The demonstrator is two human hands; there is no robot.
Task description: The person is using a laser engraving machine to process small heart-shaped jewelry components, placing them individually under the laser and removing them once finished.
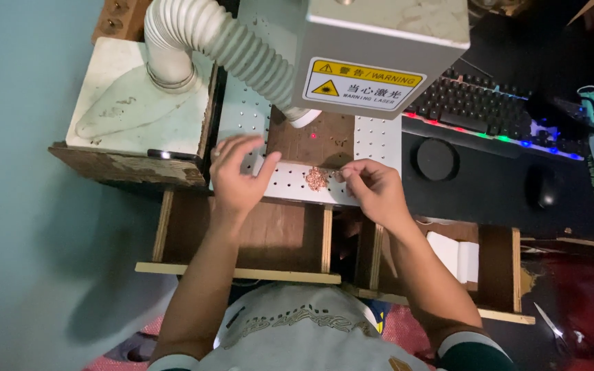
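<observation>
A: Hands first. The right hand (pixel 374 187) has thumb and fingertips drawn together at the edge of a small heap of copper-coloured pieces (pixel 316 178), pinching at it or at one piece; which, I cannot tell. The left hand (pixel 236 173) is spread, fingers loose, resting on the white perforated plate (pixel 290 180) to the left of the heap and holding nothing I can see.

B: And the heap itself?

A: On the near edge of that plate, just in front of the brown wooden pad (pixel 314 137), where a red dot (pixel 313 135) glows under the grey laser head (pixel 379 48).

B: So what could go wrong?

A: My judgement: the pieces are tiny and loose, and a nudge from the right hand could scatter them into the plate's holes or off the near edge into the open wooden frame (pixel 242 240) below.

B: Anything worse?

A: Both hands sit near the red dot. If the head fired with fingers that near, a burn seems possible. The ribbed white hose (pixel 228 41) ends just beside the pad; if it draws air, a light piece might lift.

B: And farther out?

A: The keyboard (pixel 489 110) and mouse (pixel 546 192) lie well apart on the right; a stray elbow is unlikely to reach them.
</observation>
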